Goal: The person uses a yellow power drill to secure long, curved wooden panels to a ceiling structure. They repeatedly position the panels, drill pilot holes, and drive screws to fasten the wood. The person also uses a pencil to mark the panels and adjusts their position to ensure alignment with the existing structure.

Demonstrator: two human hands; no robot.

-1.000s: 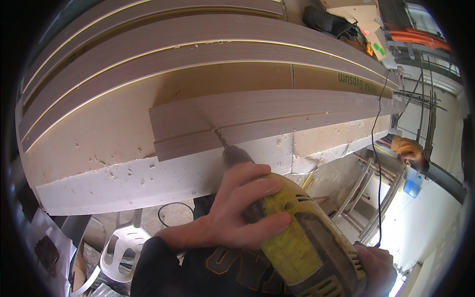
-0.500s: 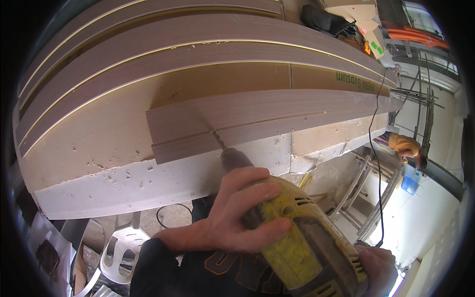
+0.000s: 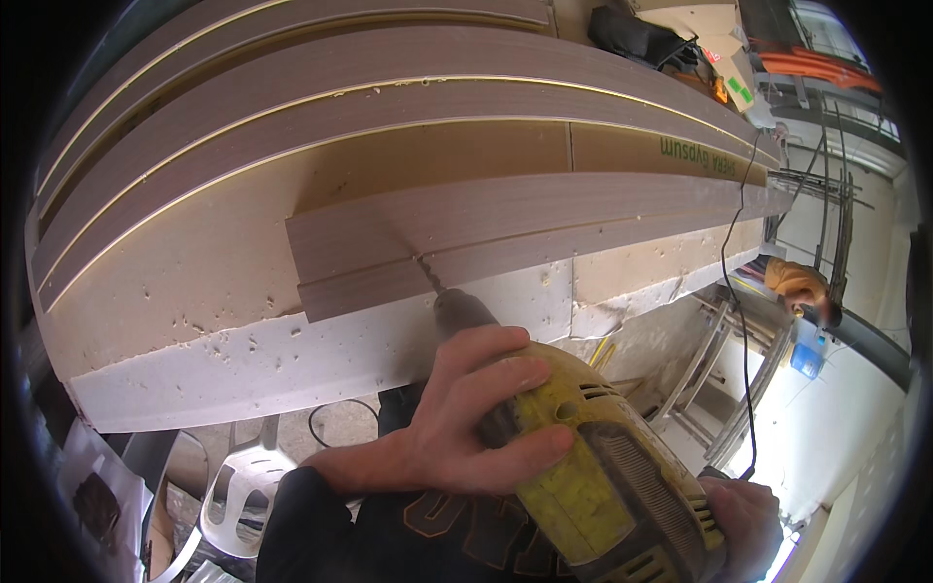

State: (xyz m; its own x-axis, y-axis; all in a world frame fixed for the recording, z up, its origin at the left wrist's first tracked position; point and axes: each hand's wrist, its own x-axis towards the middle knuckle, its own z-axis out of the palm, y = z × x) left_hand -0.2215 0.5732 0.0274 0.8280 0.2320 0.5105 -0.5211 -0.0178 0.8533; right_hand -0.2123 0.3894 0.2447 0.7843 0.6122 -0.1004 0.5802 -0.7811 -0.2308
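Board — brown, grooved lengthwise — lies flat, nearest the person in a row of long boards. Drill: yellow and black, slanting in from the lower right. Left hand: wrapped around the drill's front. Right hand: closed on its rear end. Bit: tip touching the board at the groove. Shavings: scattered to the board's left.

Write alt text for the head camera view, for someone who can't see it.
A left hand and right hand hold a yellow power drill, its spiral bit against a grooved brown plank. The plank lies on a pale board strewn with shavings; a white plastic chair is at lower left.
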